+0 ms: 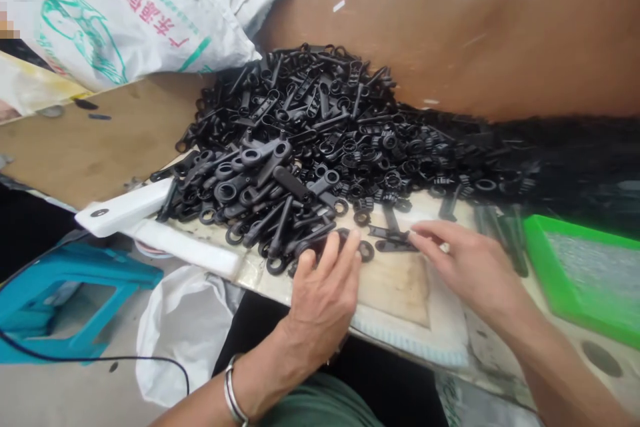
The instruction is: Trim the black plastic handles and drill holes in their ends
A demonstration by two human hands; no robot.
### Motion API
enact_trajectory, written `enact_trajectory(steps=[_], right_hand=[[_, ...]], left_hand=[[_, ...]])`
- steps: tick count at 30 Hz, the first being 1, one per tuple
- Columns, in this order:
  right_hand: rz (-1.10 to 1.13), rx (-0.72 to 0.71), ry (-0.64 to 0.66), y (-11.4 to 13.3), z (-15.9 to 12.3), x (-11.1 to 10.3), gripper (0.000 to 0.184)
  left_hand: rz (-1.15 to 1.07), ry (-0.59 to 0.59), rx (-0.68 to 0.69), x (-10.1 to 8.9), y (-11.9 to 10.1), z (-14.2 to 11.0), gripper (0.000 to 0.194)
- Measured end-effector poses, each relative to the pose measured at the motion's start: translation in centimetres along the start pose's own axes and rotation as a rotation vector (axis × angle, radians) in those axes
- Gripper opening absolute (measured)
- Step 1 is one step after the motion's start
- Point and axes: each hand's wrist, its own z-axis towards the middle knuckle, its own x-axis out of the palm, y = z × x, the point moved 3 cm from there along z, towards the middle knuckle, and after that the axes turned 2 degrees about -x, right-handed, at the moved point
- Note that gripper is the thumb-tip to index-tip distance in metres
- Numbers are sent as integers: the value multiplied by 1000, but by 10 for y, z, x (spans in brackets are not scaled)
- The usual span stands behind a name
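Observation:
A big heap of black plastic lever-like parts (280, 170), many with a ring at one end, covers the worktop. My left hand (325, 290), with a silver bangle at the wrist, reaches over the heap's front edge. Its fingers are stretched out and a little apart, touching the black parts beneath them; the thumb is hidden. To the right, my right hand (467, 263) pinches the end of a black plastic part (393, 235) between thumb and forefinger. That part lies among other black pieces above a tan board (397, 283). A loose black ring (366, 251) sits between my hands.
A green tray (537, 247) of small clear pieces stands at right. Brown boards (450, 33) wall the heap at the back. A white printed sack (130, 20) leans at upper left. Below the table's left edge are a blue stool (65, 280) and a white bag (175, 333).

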Motion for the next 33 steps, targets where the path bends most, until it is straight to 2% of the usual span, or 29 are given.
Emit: enact_trajectory(steps=[3, 5, 8, 11, 13, 16, 19, 21, 23, 26, 30, 33], right_hand=[[-153, 58, 99, 19, 19, 19, 32], [-158, 95, 151, 23, 30, 25, 27], [-36, 91, 186, 11, 42, 19, 16], [174, 90, 197, -10, 41, 1, 17], [292, 137, 127, -23, 32, -12, 19], [453, 240, 11, -32, 6, -18, 36], [835, 432, -105, -37, -31, -12, 48], [1065, 566, -266, -42, -57, -13, 50], [1161, 661, -412, -49, -80, -19, 53], [1227, 779, -519, -58, -105, -30, 57], [1273, 836, -547, -63, -124, -36, 57], [1289, 847, -502, -66, -136, -30, 63]], left_hand=[[-2, -23, -35, 2, -1, 3, 33], [-34, -28, -34, 4, 1, 4, 33], [-138, -59, 1, 7, 7, 3, 33], [-270, -118, 58, 6, 12, 0, 32], [-335, -160, 86, 4, 13, 0, 32], [-400, -216, 92, -2, 11, 3, 33], [-459, -243, 86, -7, 4, 13, 31], [-465, -225, 95, -9, -3, 22, 27], [-431, -172, 111, -8, -11, 34, 23], [-390, -23, 142, -1, -23, 58, 20], [-446, 330, 141, 10, -36, 103, 23], [-465, 449, 80, 20, -44, 145, 25]])
